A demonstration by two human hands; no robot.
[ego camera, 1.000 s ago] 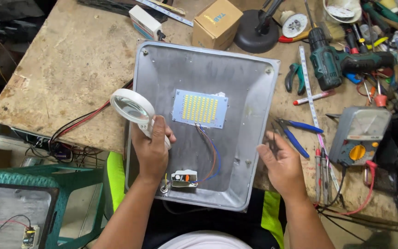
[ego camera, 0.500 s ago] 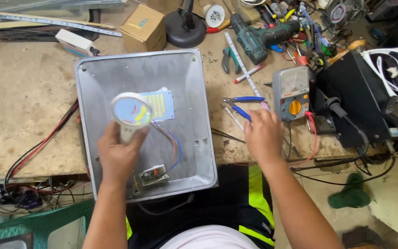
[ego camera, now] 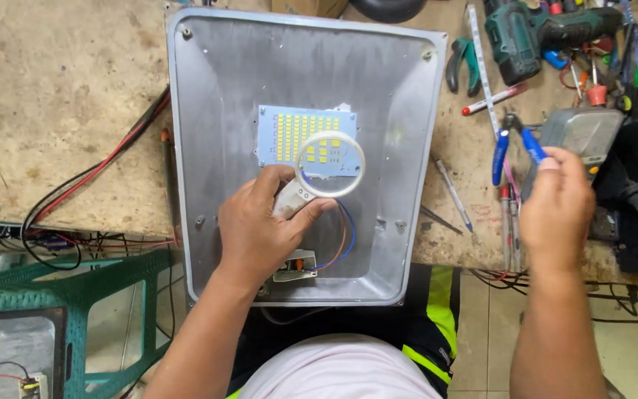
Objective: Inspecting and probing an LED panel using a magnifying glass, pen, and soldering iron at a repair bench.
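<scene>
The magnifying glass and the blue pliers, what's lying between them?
Head view: between the magnifying glass and the blue-handled pliers lie bare tray floor, the metal tray's right rim, then a pen on the workbench.

A worn, stained wooden workbench [ego camera: 60,96] fills the view. A large, shallow grey metal tray-shaped lamp housing [ego camera: 215,111] lies flat at its centre, reaching the near edge. Red and black wires [ego camera: 105,162] trail across the bench to its left. To the right lie a long white ruler [ego camera: 481,66], a red marker pen [ego camera: 493,100], green-handled pliers [ego camera: 461,65], a dark green cordless drill [ego camera: 533,33], a grey multimeter [ego camera: 581,133] and a thin pen [ego camera: 452,193].
</scene>
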